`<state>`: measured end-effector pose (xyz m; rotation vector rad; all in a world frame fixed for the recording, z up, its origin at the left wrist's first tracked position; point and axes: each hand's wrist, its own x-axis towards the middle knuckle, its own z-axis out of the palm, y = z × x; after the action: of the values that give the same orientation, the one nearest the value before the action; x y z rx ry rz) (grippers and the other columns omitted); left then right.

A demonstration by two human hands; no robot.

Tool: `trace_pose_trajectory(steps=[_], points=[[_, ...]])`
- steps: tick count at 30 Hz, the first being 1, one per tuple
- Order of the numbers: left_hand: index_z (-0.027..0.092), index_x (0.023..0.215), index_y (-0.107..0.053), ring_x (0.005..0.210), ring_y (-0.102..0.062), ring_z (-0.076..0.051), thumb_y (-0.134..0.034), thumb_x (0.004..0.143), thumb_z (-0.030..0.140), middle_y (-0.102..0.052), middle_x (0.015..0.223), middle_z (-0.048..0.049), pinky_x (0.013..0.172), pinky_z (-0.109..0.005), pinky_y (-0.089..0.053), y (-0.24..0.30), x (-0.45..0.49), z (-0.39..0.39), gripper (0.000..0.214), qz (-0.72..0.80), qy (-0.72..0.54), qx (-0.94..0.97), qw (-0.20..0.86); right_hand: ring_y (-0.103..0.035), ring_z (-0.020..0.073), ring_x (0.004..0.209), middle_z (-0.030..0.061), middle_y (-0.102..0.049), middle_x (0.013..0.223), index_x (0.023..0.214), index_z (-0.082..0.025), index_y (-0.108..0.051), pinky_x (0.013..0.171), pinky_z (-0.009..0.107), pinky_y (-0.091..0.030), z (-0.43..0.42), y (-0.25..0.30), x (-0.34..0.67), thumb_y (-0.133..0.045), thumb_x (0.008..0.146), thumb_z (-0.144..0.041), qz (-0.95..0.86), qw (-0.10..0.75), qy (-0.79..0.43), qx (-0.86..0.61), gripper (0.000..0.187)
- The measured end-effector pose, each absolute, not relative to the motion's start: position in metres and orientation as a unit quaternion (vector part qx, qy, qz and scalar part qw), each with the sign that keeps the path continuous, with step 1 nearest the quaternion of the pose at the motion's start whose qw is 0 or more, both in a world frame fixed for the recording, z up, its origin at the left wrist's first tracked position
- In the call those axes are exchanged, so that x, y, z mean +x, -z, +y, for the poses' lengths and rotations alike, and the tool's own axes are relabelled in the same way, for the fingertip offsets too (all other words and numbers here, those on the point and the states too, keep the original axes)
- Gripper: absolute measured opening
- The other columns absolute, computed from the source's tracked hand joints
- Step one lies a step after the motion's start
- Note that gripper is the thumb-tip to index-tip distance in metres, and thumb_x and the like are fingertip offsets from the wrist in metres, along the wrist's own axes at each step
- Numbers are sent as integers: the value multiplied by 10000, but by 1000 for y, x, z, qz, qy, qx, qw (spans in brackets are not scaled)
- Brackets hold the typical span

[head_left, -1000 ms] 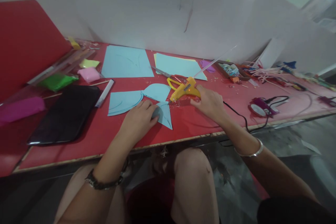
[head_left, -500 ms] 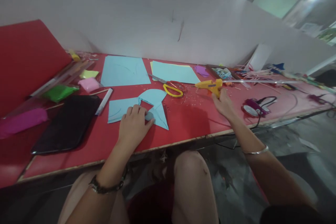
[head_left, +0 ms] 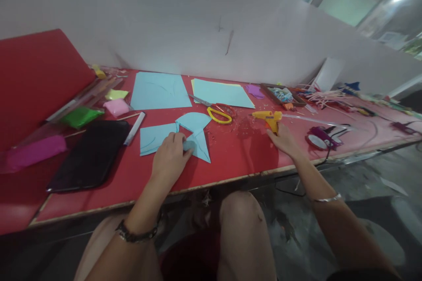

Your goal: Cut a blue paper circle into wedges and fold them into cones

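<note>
My left hand (head_left: 170, 157) rests on the red table (head_left: 237, 158), its fingers curled down on a light blue paper cutout (head_left: 198, 140) with a pointed tip. A second blue cutout piece (head_left: 154, 137) lies just left of it. My right hand (head_left: 284, 139) reaches to the right, its fingertips closed on the handle of a yellow glue gun (head_left: 267, 116). The gun lies low on the table with a clear glue stick (head_left: 310, 119) trailing from its back.
Yellow-handled scissors (head_left: 218, 115) lie between the hands. Two blue sheets (head_left: 160, 90) (head_left: 221, 93) sit behind. A black tablet (head_left: 89, 154), a marker (head_left: 134, 128) and coloured clay packs (head_left: 81, 116) are at left. A tray (head_left: 281, 93), a purple device (head_left: 321, 137) and a cable lie right.
My right hand carried the glue gun from the blue cutout off to the right and lowered it onto the table. My left hand stayed on the cutout.
</note>
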<state>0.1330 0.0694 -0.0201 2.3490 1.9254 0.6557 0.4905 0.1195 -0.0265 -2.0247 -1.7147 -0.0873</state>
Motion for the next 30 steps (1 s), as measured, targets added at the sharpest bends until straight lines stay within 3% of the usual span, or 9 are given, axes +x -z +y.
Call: trace_pose_trajectory(steps=[5,8,11,15,22,30], points=[[175,855,-573,907,-545,-250,-456,824,249,-575,931,-93,692,-342,-462,18,133,70,142,601,-187,776,25,-515,381,1050,262,-556,1092,1155,-36,-469,836,522,-408,98,12,487,-467,777,-355,-648,177,95,-735,495],[166,920,-598,935,-533,-252,-434,841,246,-589,960,-90,761,-359,-461,18,134,72,199,574,-183,797,40,-542,357,1045,224,-595,1066,1118,-70,-537,876,513,-409,76,-3,469,-472,789,-296,-699,140,78,-697,405],[163,961,-616,930,-530,-241,-429,842,229,-594,977,-87,814,-367,-451,21,136,74,231,542,-190,817,51,-581,254,1028,155,-626,1091,1079,-124,-586,911,423,-436,61,-13,434,-406,848,-239,-799,172,-47,-574,314],[178,1009,-619,949,-536,-226,-435,829,190,-604,1022,-77,847,-370,-443,24,135,75,258,524,-207,824,64,-552,176,1104,87,-613,1172,1147,-193,-574,952,372,-435,66,-6,385,-357,864,-151,-866,196,-178,-425,359],[178,959,-634,952,-561,-221,-458,806,167,-642,1019,-75,856,-381,-453,25,129,77,233,495,-227,834,91,-517,156,1157,76,-616,1179,1105,-188,-612,1011,377,-395,82,12,350,-342,854,-100,-856,245,-258,-376,379],[192,854,-629,930,-598,-186,-446,770,113,-663,960,-57,845,-341,-478,22,126,81,216,466,-240,833,174,-506,155,1162,86,-579,1213,1147,-215,-584,1009,372,-400,64,19,344,-317,878,-91,-853,286,-252,-357,399]])
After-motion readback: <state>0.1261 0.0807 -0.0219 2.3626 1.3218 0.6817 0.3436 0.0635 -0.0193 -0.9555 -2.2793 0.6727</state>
